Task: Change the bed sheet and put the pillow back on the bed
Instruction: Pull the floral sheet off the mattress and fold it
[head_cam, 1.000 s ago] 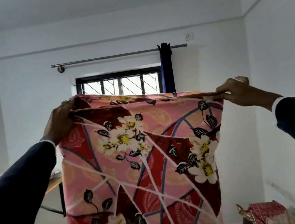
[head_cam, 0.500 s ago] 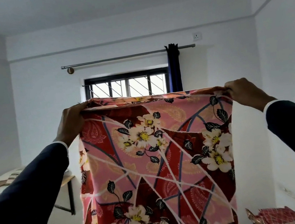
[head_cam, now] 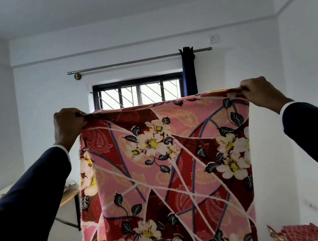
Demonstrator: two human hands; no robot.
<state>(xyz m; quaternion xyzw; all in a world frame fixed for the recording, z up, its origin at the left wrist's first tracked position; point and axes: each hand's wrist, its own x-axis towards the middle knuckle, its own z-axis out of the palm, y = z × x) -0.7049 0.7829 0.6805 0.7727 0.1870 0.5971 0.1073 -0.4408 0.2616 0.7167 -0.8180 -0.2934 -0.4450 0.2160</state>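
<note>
A floral bed sheet (head_cam: pixel 168 176) hangs as a flat curtain in front of the barred window (head_cam: pixel 139 91), covering the window's lower edge and running down out of the bottom of the view. Its print is red and pink with white flowers, black leaves and pale crossing lines. The left hand (head_cam: pixel 68 126) grips the sheet's top corner below and to the left of the window, fingers curled round the bunched hem, and the right hand (head_cam: pixel 260 93) pinches the other top corner below and to the right of the window, so the upper edge runs taut and nearly level between them (both arms are in dark sleeves with a white cuff showing). Above the window a metal curtain rod (head_cam: pixel 137 61) carries a dark blue curtain (head_cam: pixel 189 71) gathered at the window's right side. A table (head_cam: pixel 68 196) stands lower left of the window, partly behind the left sleeve. Red checked cloth (head_cam: pixel 300 233) lies far below and right of the window.
</note>
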